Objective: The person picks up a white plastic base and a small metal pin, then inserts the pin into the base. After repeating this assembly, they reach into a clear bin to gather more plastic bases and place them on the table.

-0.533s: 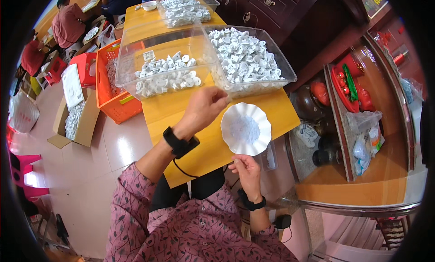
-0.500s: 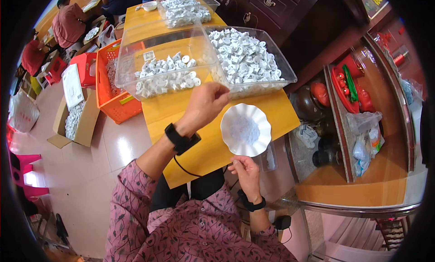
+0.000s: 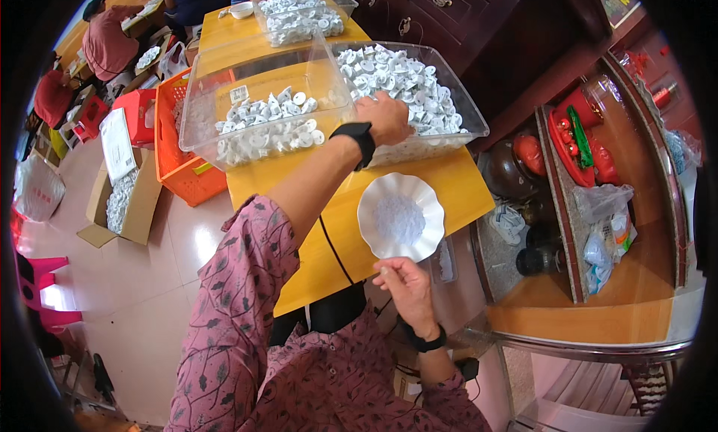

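Note:
My left hand is over the near edge of the right clear plastic bin, at a heap of small white plastic pieces with round discs. Its fingertips are hidden among the pieces, so its grip does not show. Below it on the yellow table stands a white scalloped bowl with small whitish bits inside. Beside the bowl's near rim, my right hand is closed in a pinch; whatever is between thumb and finger is too small to name.
Left of my arm, another clear bin holds fewer white pieces. An orange crate and a cardboard box stand on the floor at left. A shelf unit is at right. Other people sit further back.
My left hand has moved forward and right, from above the table's near part to the right bin's pieces. My right hand stays by the bowl, still pinched.

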Available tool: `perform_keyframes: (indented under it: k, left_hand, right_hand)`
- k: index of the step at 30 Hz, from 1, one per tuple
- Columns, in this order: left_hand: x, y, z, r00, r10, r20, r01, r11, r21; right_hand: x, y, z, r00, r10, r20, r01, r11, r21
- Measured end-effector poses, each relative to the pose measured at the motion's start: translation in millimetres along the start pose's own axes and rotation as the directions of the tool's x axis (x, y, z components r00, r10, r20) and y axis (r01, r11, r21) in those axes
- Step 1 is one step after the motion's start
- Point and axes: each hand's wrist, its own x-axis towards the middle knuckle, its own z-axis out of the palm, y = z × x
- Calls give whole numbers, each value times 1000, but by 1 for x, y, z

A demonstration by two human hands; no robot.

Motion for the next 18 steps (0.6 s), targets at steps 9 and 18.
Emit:
perform_keyframes:
  k: [9, 18]
  left_hand:
    - [19, -2, -6, 976, -44, 214, 23, 995, 99]
    - [22, -15, -10, 971, -41, 235, 53, 998, -46]
  right_hand:
    - [23, -37, -29, 993, -94, -67, 84, 988, -130]
    - [72, -103, -51, 963, -247, -104, 226, 957, -180]
